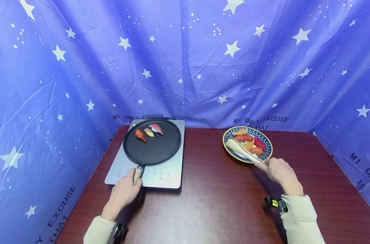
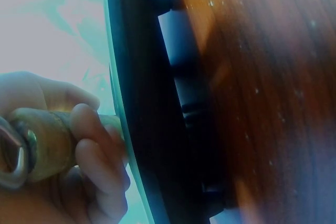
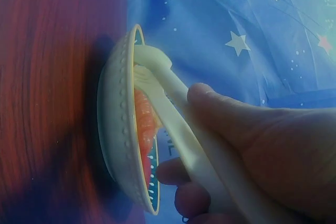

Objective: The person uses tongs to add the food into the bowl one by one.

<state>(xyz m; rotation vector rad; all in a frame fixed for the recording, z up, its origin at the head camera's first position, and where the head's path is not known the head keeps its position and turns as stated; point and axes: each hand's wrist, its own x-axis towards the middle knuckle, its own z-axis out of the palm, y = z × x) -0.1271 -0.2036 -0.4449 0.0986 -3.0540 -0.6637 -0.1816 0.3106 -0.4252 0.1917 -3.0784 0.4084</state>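
Note:
My left hand [image 1: 125,188] grips the wooden handle [image 2: 47,140] of a round black frying pan [image 1: 155,149]. In the pan lie a browned chicken piece [image 1: 140,135], a small yellowish sushi piece [image 1: 149,132] and a red-and-white sushi piece [image 1: 155,128]. Over at the right, my right hand [image 1: 280,173] holds cream-coloured tongs [image 1: 237,147], thumb on one arm and fingers around the other. Their broad tips reach inside the rim of a blue patterned plate [image 3: 115,124], which bears several food pieces, among them a red sausage-like one [image 1: 244,138]. The tongs' tips partly hide the food.
The pan sits on a silver induction cooker [image 1: 174,176] at the table's back left. Between cooker and plate stretches the dark red wooden table [image 1: 203,179]. A blue star-patterned curtain [image 1: 185,67] hangs around the back and sides.

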